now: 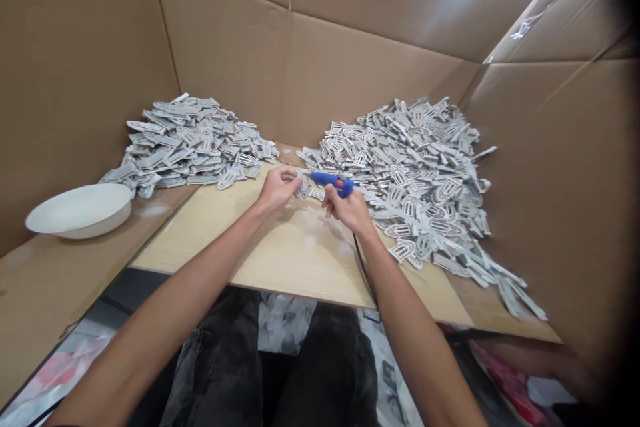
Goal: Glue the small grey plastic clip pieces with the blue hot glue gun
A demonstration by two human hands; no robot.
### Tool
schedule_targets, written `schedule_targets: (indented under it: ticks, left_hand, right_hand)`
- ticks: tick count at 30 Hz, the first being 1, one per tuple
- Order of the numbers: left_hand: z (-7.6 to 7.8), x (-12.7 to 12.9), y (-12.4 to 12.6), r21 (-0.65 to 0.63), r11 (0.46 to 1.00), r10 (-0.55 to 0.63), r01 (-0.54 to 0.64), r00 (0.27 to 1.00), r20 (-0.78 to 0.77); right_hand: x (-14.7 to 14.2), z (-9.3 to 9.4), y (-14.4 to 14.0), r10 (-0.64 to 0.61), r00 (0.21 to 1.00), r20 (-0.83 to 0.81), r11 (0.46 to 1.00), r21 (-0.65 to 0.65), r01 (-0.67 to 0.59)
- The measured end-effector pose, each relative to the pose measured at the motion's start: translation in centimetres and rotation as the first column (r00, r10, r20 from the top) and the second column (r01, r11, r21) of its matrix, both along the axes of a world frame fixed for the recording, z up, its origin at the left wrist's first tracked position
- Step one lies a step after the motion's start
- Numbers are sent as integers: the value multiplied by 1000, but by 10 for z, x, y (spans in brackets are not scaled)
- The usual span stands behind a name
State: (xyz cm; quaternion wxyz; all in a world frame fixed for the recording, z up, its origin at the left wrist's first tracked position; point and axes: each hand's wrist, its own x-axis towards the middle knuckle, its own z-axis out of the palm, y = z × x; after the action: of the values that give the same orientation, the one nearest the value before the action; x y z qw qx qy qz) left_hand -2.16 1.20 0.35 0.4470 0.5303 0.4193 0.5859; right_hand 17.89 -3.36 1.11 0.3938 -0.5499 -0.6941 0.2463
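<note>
My right hand [349,208] grips a blue glue gun [330,180], its nozzle pointing left. My left hand [278,187] pinches a small white flat piece [303,188] right at the nozzle tip. Both hands hover over a light wooden board [280,260] in front of me. A black cord [361,260] runs back from the gun along my right forearm. A large heap of white cut-out pieces [420,173] lies just right of my right hand. A second heap of similar pieces [190,143] lies at the back left.
A white bowl [80,210] sits on the cardboard surface at the left. Tall cardboard walls [350,60] enclose the work area on three sides. My dark-trousered legs [260,367] are below the board's near edge.
</note>
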Motion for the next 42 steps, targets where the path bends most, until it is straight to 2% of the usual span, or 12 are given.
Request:
schedule_targets:
  ticks: [8, 14, 25, 32, 42]
  left_hand:
    - [0, 0, -2, 8, 1000, -13, 13, 1000, -3]
    - [-2, -1, 0, 18, 1000, -18, 18, 1000, 3]
    - [-1, 1, 1, 11, 999, -31, 31, 999, 21]
    - [-6, -1, 5, 48, 997, -68, 66, 997, 32]
    - [-8, -1, 5, 93, 995, -46, 45, 999, 9]
  right_hand:
    - [-5, 7, -6, -74, 993, 95, 996, 50, 70]
    - [-5, 6, -6, -87, 992, 88, 995, 54, 82]
    - [-4, 4, -5, -38, 999, 18, 999, 16, 38]
    - [-4, 4, -4, -59, 997, 50, 998, 9, 59]
    - [-8, 7, -6, -119, 987, 110, 993, 16, 118]
